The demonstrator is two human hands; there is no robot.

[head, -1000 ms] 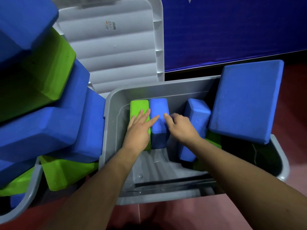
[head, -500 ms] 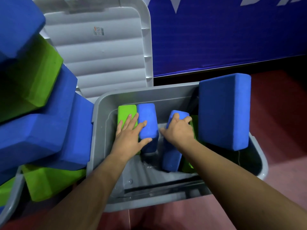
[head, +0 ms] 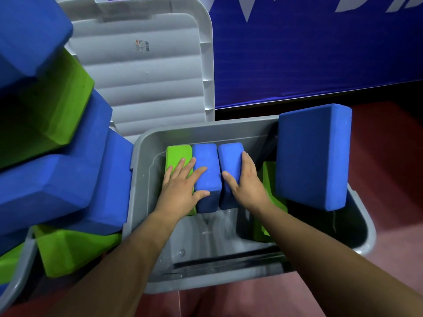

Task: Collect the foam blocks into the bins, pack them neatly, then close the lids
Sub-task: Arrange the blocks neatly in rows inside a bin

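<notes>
left hand (head: 180,186) flat, right hand (head: 247,184) clamped: lining up foam blocks in the bin (head: 206,131)
the left hand lies open, fingers spread across the green block (head: 178,154) and the middle blue block (head: 206,161), probably bracing them upright, while the right hand wraps thumb and fingers round the third block (head: 230,154), pressed against that pair so the row packs tight on edge by the far wall. right of it a low green block (head: 270,175) lies deeper, and a big blue block (head: 313,156) leans on the rim, not yet packed. at the left a second bin (head: 20,266) is heaped with loose blocks (head: 45,184). behind stands the lid (head: 142,76), open, not yet closed.
</notes>
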